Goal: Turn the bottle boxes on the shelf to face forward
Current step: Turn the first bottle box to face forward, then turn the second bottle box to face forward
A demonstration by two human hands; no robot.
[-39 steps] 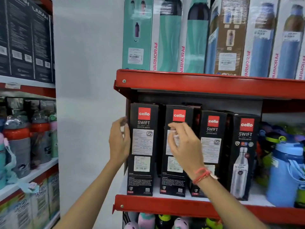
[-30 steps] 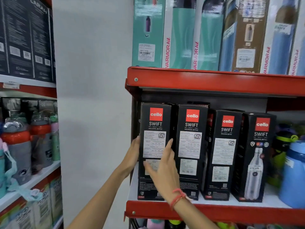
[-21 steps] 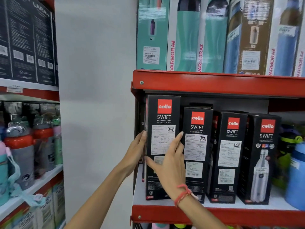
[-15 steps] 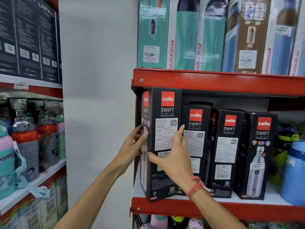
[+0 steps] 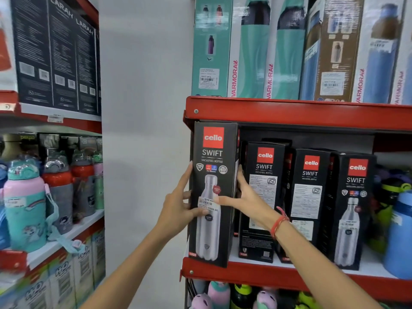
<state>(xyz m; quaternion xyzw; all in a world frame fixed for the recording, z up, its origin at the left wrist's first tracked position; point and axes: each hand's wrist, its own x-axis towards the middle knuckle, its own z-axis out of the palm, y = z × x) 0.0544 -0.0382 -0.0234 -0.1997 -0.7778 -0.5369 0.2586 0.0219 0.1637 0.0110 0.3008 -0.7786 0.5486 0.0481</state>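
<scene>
Black Cello Swift bottle boxes stand in a row on the red shelf. The leftmost box is lifted slightly at the shelf's front left edge, with its bottle-picture front facing me. My left hand grips its left side, thumb across the front. My right hand grips its right side, thumb on the price sticker. The second box and third box show white label panels. The fourth box shows its bottle picture.
A red shelf lip sits just above the boxes, carrying teal and blue Varmora boxes. A blue bottle stands at the far right. A white wall separates this rack from the left shelves with kids' bottles.
The leftmost box has been lifted, pulled forward and rotated, so its bottle-picture front now faces me instead of the label panel. Both hands stayed on it.
</scene>
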